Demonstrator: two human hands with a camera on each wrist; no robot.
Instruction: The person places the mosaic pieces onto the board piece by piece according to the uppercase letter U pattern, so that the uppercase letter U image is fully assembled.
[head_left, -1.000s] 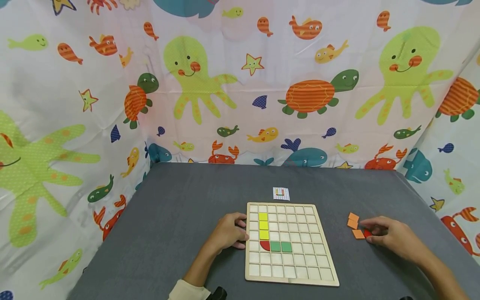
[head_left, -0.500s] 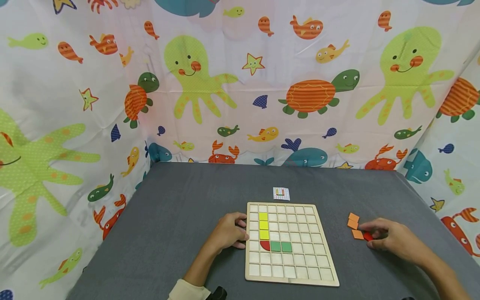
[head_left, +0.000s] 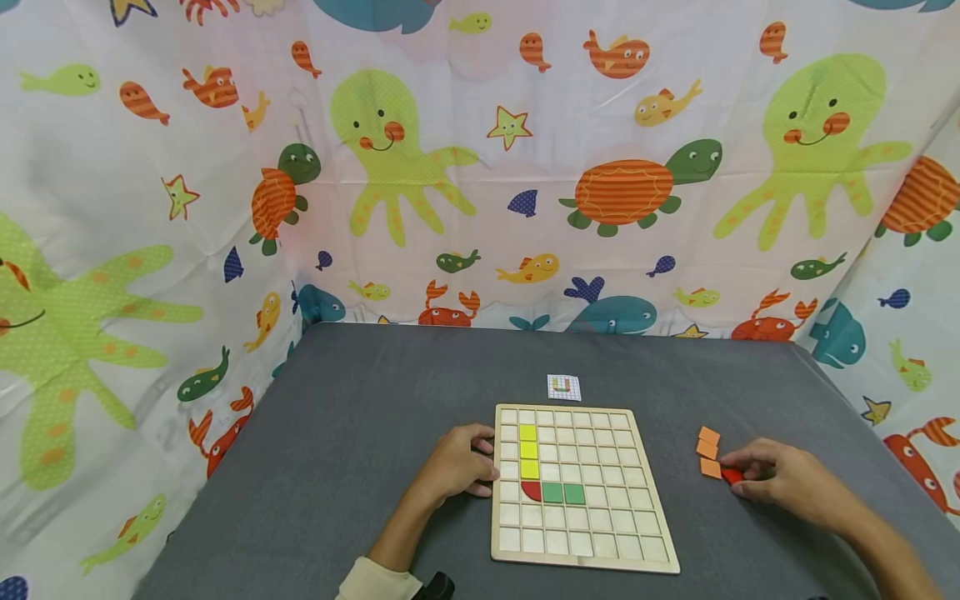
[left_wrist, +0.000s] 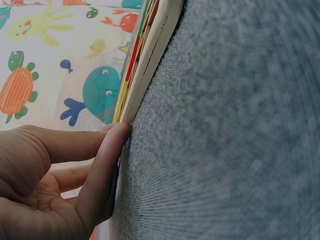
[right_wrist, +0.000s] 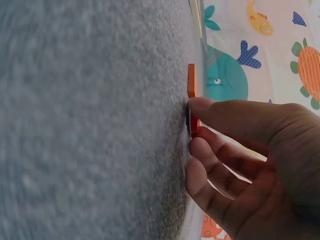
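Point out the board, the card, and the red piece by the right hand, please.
Board (head_left: 597,497): head view, on a bare square.
Card (head_left: 564,387): head view, on its printed grid.
Red piece (head_left: 731,475): head view, on its uncovered part.

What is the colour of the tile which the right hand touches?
The tile at the right hand is red, best seen in the head view.

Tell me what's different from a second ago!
The flat, four-sided orange tile nearest the person slid slightly left, toward the wooden grid board. The partly hidden flat red piece moved a little left and nearer, with the right hand still holding it. The left hand stays at the board's left edge; the square yellow tiles and square green tiles on it look unmoved.
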